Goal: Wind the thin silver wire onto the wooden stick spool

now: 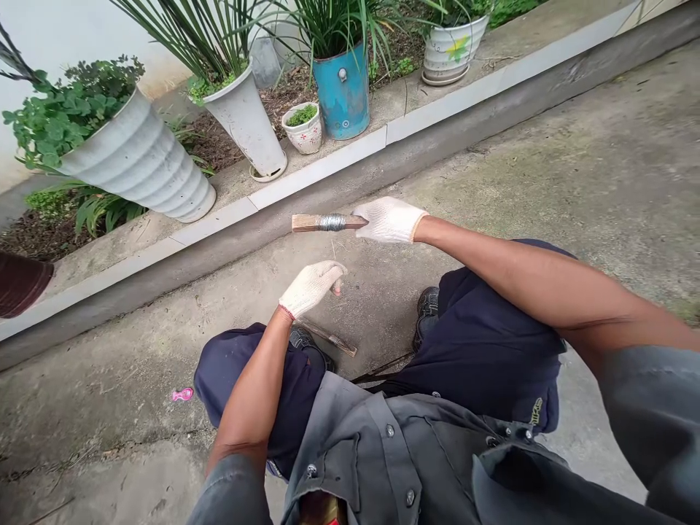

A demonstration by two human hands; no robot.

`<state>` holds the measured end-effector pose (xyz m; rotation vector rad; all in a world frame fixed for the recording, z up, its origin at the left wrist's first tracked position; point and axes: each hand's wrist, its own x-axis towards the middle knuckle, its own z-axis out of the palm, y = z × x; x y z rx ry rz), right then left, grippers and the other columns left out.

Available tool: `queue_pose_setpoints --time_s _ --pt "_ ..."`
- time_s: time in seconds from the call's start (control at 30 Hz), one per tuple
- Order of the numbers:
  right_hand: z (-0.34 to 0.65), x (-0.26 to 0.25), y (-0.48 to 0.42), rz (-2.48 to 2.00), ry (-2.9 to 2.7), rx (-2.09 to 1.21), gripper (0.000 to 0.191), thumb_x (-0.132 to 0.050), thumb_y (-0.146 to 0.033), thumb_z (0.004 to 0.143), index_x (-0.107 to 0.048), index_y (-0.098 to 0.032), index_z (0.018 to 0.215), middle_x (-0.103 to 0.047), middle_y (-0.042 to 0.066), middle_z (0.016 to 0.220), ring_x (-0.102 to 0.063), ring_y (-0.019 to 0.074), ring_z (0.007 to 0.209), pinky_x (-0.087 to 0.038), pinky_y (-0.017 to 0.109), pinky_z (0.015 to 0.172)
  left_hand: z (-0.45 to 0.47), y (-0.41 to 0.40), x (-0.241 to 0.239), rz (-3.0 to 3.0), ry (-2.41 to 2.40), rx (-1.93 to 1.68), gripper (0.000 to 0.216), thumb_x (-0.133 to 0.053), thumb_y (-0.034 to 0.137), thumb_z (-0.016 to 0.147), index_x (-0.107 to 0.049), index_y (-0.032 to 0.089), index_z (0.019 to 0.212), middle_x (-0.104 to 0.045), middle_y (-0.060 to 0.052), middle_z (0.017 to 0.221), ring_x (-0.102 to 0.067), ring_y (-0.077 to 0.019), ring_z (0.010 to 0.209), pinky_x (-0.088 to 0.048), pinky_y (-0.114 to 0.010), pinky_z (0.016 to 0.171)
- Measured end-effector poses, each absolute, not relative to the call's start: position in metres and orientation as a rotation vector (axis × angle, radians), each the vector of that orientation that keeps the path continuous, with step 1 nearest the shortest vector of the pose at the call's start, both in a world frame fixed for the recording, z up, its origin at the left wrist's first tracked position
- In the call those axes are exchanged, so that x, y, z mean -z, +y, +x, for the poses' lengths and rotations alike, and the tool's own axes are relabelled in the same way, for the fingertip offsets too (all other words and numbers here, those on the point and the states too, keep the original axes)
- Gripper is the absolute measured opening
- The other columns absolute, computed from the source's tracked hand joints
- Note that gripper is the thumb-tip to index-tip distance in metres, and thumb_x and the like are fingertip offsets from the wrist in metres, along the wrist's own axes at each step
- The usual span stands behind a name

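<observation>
My right hand [389,219], in a white knit glove, grips one end of a short wooden stick [304,223]. Silvery wire [331,222] is wound in many turns round the stick's middle. Below and to the left, my left hand [313,289], gloved too, has its fingers pinched together. A thin strand shows between this hand and the wound stick, seemingly the wire's loose end; its tip inside the fingers is hidden. Another wooden piece [342,344] lies on the ground between my feet, partly behind my left hand and shoe.
A low tiled ledge [320,175] crosses in front, bearing a tilted-looking white ribbed pot [147,160], a tall white pot [249,120], a small pot [304,137], a blue bucket [343,95] and another white pot [449,55]. A small pink object [182,394] lies on the concrete at left.
</observation>
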<state>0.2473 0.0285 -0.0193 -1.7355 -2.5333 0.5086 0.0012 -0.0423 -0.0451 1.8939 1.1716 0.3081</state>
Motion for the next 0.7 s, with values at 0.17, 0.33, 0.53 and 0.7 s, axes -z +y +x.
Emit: queue_pose_setpoints --time_s 0.17,0.33,0.53,0.7 --pt "0.243 0.020 0.027 -1.955 -2.669 -0.249 0.028 -0.060 -0.019 0.087 -0.073 -0.017 0.112 -0.074 0.016 0.100 -0.068 0.0284 0.089 -0.043 0.036 0.074 -0.001 -0.043 0.044 1.882 1.255 -0.242 0.034 -0.046 0.041 0.101 -0.072 0.020 0.093 -0.067 0.003 0.064 -0.066 -0.0175 0.072 -0.048 -0.025 0.074" --pt "0.237 0.030 0.016 -1.749 -3.045 -0.295 0.028 -0.066 -0.015 0.081 -0.075 -0.018 0.107 -0.074 0.015 0.098 -0.068 0.0283 0.095 -0.045 0.038 0.081 -0.011 -0.035 0.048 2.095 1.360 -0.205 0.037 -0.044 0.040 0.103 -0.071 0.020 0.086 -0.065 0.002 0.066 -0.061 -0.0172 0.067 -0.042 -0.026 0.067" --pt "0.249 0.032 0.013 -1.278 -3.157 -0.773 0.017 -0.064 -0.026 0.080 -0.073 -0.023 0.094 -0.069 0.002 0.078 -0.058 0.0160 0.070 -0.035 0.028 0.066 -0.025 -0.027 0.046 2.137 1.365 -0.274 0.039 -0.044 0.039 0.103 -0.067 0.020 0.078 -0.068 0.001 0.072 -0.061 -0.0165 0.070 -0.042 -0.026 0.071" --pt "0.258 0.018 0.014 -1.276 -2.865 -0.942 0.024 -0.065 -0.041 0.082 -0.071 -0.022 0.095 -0.064 -0.003 0.072 -0.053 0.0124 0.064 -0.031 0.026 0.062 -0.023 -0.024 0.042 2.031 1.164 -0.344 0.037 -0.052 0.044 0.099 -0.068 0.018 0.077 -0.073 -0.003 0.079 -0.067 -0.0195 0.081 -0.048 -0.027 0.081"
